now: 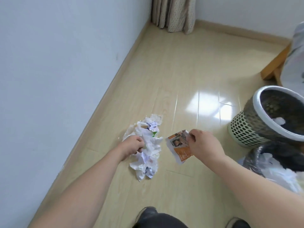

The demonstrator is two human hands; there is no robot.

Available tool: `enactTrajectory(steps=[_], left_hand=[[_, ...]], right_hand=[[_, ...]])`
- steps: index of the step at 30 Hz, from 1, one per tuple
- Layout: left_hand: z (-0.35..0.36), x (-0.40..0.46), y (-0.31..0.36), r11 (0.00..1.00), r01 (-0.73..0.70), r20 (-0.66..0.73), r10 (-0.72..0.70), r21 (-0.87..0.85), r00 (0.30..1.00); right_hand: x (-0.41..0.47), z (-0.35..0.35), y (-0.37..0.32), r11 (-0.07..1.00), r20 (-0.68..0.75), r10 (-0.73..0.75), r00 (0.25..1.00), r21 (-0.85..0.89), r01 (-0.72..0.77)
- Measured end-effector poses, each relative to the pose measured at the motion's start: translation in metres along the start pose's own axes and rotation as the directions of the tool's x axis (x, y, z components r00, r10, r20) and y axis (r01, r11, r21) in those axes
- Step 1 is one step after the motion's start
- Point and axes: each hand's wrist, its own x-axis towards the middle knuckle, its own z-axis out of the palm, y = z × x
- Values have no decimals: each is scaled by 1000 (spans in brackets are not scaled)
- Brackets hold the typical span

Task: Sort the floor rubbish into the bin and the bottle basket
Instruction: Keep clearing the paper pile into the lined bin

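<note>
While the left hand (133, 143) grips crumpled paper (148, 148), the right hand (202, 143) pinches an orange leaflet (179, 147) near the bin (256, 122).

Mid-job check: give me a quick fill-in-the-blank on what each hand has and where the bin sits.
1. The right hand pinches an orange printed ____.
2. The left hand grips the pile of crumpled ____ paper on the floor.
3. The mesh bin stands on the person's ____ side.
4. The curtain hangs in the room's far ____.

Missing words: wrapper; white; right; corner
</note>
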Motion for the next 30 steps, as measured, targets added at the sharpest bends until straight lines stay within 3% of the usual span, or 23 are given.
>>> enactTrajectory(steps=[3,7,12,16,20,22,25,27,28,30], left_hand=[[38,-22,77,994,-108,166,112,-31,980],[101,-46,164,973,-223,271,199,63,942],[208,-55,238,924,-337,302,274,182,913],[298,-44,265,890,-360,268,288,279,920],[373,-29,283,877,-377,225,320,297,920],[400,-22,287,874,-370,215,314,316,925],[430,-10,289,864,-351,189,302,360,935],[446,-2,289,860,-335,176,288,386,941],[452,1,287,855,-320,178,270,408,946],[461,5,283,856,-283,189,221,432,957]], right_hand=[[-19,-33,49,989,-65,116,991,96,-109],[-46,-65,128,914,-147,323,935,307,-267],[-76,-67,237,719,-119,615,780,490,-492],[-80,-68,298,511,-58,787,614,618,-597],[-77,-72,338,372,5,852,524,698,-611],[-78,-66,354,273,122,864,489,703,-657],[-79,-55,373,26,401,775,488,752,-658],[-79,-56,380,-179,512,749,420,767,-617],[-79,-57,382,-212,506,785,358,763,-611],[-78,-60,383,-90,389,869,307,733,-674]])
